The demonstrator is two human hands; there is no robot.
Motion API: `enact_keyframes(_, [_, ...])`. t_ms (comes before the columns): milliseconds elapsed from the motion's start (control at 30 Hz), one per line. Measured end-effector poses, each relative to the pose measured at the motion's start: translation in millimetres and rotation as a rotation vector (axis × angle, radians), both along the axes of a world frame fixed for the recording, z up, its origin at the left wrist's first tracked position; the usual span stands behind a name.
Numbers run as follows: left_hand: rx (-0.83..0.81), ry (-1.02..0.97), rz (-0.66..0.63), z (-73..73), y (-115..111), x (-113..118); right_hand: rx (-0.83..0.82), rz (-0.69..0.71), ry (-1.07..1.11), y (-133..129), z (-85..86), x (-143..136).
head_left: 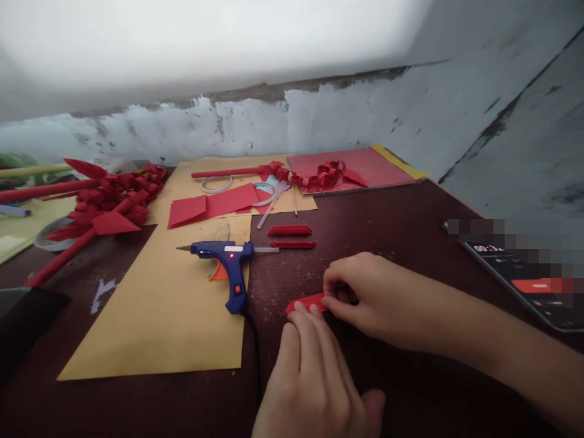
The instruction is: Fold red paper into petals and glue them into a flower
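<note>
A small folded red paper strip (305, 302) lies on the dark table in front of me. My left hand (314, 383) reaches up from the bottom edge, its fingers stretched out and fingertips resting on the strip. At the strip's right end, my right hand (360, 292) pinches the paper between thumb and forefinger. Just beyond lie two more folded red paper pieces (289, 230), one in front of the other. To the left of my hands, a blue hot glue gun (228, 261) with an orange trigger lies on its side, a red light lit and a clear glue stick poking out behind.
Yellow paper (182, 334) lies under the glue gun. Behind are flat red paper (219, 204), a tape roll (216, 184) and a curled red paper stem (319, 175). Red paper flowers (114, 204) fill the left. A phone (524, 280) lies at right; a peeling wall (255, 121) stands behind.
</note>
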State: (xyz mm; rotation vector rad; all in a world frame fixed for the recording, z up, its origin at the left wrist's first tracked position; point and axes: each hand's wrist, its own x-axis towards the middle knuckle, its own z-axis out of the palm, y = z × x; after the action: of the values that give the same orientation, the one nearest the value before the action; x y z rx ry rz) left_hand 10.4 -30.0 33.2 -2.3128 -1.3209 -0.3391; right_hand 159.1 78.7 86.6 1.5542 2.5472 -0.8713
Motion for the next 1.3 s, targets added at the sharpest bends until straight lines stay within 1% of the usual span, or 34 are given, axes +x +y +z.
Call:
enact_keyframes(233, [-0.021,0.003,0.001,-0.8,1.1,-1.8,-0.01,-0.006,-0.057,4.8,7.0,4.4])
enact_keyframes(533, [-0.04,0.029,-0.016,0.8,3.7,-3.6,-0.029,0.003,-0.063,5.6,7.2,6.2])
enact_keyframes(700, [-0.1,-0.007,-0.008,4.2,6.6,-3.4,-0.039,0.014,-0.057,6.6,8.9,8.9])
enact_keyframes(933, [-0.193,-0.077,-0.022,8.8,10.5,-7.1,-0.108,0.048,-0.013,11.2,12.1,14.1])
enact_keyframes(1067, [-0.199,-0.053,-0.033,8.4,10.1,-9.8,-0.112,0.051,0.0,12.9,13.1,16.1])
enact_keyframes(1300, [-0.183,0.007,-0.078,6.6,11.3,-15.0,-0.081,0.099,0.001,16.1,17.1,19.3])
